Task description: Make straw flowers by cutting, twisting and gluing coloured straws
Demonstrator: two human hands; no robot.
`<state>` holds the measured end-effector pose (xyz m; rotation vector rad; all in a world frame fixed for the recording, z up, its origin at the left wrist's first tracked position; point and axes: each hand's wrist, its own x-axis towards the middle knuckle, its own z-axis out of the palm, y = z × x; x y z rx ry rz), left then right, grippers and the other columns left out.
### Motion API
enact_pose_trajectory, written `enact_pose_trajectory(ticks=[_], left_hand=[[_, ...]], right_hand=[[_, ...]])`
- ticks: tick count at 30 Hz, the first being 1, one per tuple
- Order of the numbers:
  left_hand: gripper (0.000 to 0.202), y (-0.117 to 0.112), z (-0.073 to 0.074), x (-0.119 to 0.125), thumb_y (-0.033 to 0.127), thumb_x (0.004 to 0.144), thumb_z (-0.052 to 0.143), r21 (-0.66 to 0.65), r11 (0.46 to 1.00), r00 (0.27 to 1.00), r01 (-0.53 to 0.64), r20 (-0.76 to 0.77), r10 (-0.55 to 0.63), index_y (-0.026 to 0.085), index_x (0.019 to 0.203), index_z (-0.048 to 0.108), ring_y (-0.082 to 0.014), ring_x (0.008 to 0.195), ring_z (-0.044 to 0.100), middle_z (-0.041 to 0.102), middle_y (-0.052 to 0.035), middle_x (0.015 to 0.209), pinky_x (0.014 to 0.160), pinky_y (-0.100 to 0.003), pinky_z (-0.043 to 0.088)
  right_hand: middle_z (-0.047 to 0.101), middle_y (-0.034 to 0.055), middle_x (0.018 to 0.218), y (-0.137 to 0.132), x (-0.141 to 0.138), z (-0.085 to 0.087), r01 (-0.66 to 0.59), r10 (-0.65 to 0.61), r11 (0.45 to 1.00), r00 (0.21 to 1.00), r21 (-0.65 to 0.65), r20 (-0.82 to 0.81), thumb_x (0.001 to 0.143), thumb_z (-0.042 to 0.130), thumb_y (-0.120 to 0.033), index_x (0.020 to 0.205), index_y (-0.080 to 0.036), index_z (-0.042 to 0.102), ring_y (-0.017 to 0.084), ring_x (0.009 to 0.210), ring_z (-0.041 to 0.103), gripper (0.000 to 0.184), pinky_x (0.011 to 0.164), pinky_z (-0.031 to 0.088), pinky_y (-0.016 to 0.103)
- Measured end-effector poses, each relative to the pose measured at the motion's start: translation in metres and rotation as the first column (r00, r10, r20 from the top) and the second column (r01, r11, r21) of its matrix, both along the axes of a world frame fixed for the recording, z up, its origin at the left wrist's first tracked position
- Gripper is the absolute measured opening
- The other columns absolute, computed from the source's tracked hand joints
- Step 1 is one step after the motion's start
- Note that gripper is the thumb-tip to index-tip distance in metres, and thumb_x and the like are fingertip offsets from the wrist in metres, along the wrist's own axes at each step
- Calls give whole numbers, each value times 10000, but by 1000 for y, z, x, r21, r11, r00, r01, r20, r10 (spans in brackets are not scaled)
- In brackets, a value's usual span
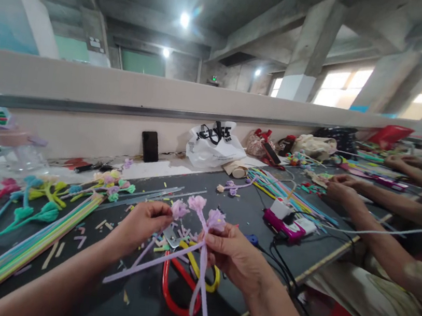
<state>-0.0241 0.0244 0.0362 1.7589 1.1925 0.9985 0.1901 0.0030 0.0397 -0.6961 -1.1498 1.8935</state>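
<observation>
My right hand (235,253) is closed around the crossing stems of lilac pipe-cleaner flowers (197,203), whose fluffy heads point up. The loose lilac stem ends (149,264) spread down and to the left. My left hand (149,222) pinches at the edge of the leftmost flower head (179,209); its fingertips are partly hidden. Beneath the stems lie red-handled scissors (171,299) and a tool with yellow handles (213,282), partly covered by the stems and my right hand.
Striped pipe cleaners (46,239) and finished colourful flowers (40,212) lie at left. A purple power strip (283,230) with cables sits at right. A phone (150,147) and a white bag (215,145) stand at the back. Co-workers' hands (342,189) work along the table's right.
</observation>
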Motion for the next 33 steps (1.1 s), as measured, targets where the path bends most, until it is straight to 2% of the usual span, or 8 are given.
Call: enact_pose_trajectory(ticks=[3, 5, 7, 13, 19, 24, 28, 33], left_hand=[[196, -18, 8, 14, 299, 702, 615, -133, 985, 937, 114, 345, -62, 145, 821, 642, -138, 650, 578, 657, -14, 717, 637, -244, 440], [192, -29, 9, 23, 286, 668, 660, -178, 964, 878, 198, 470, -93, 154, 806, 644, -139, 649, 592, 668, -13, 724, 655, -258, 460], [185, -36, 10, 28, 280, 642, 690, -175, 959, 840, 225, 534, -100, 161, 778, 648, -139, 656, 604, 678, -11, 731, 665, -259, 475], [190, -43, 13, 34, 293, 624, 711, -148, 968, 839, 200, 537, -91, 157, 740, 646, -128, 621, 609, 680, -13, 702, 610, -226, 492], [161, -45, 17, 34, 255, 626, 714, -179, 961, 844, 210, 529, -86, 139, 700, 630, -111, 592, 597, 669, -11, 672, 581, -201, 485], [201, -43, 11, 32, 234, 620, 724, -202, 953, 811, 227, 581, -70, 142, 769, 627, -112, 574, 605, 667, -12, 663, 587, -221, 499], [191, -39, 5, 30, 218, 616, 727, -219, 946, 800, 239, 597, -64, 152, 756, 615, -111, 541, 599, 661, 0, 643, 556, -223, 496], [175, -38, 8, 27, 216, 622, 720, -199, 960, 861, 197, 504, -72, 151, 772, 656, -121, 577, 591, 661, -9, 662, 576, -228, 487]], right_hand=[[577, 0, 640, -3, -6, -1, -1, 5, 999, 997, 41, -83, 669, 708, -220, 777, -110, 619, 69, 521, 546, 179, 512, 467, 173], [580, 5, 669, -5, -11, 0, 7, 1, 998, 991, 62, -134, 667, 708, -219, 809, -117, 621, 79, 551, 555, 195, 533, 469, 184], [591, 13, 688, -7, -15, 0, 6, 5, 998, 987, 69, -159, 669, 706, -220, 834, -116, 626, 85, 567, 565, 211, 548, 475, 193], [618, 27, 684, -12, -21, 1, -3, 10, 999, 978, 37, -207, 627, 741, -225, 825, -110, 637, 81, 537, 571, 251, 531, 492, 189], [596, -3, 600, -16, -27, 4, 41, -51, 998, 971, -49, -232, 605, 757, -188, 765, -106, 638, 36, 433, 515, 215, 456, 478, 146], [599, -10, 641, -18, -35, 4, 80, -102, 993, 953, -86, -286, 611, 755, -169, 777, -114, 638, 23, 446, 518, 210, 450, 465, 117], [603, -5, 678, -19, -40, 3, 110, -131, 990, 942, -87, -307, 598, 766, -195, 782, -125, 641, 20, 445, 509, 233, 432, 448, 112], [576, -30, 622, -18, -45, -3, 162, -180, 983, 922, -81, -343, 551, 792, -200, 763, -141, 633, 28, 438, 499, 271, 427, 437, 124]])
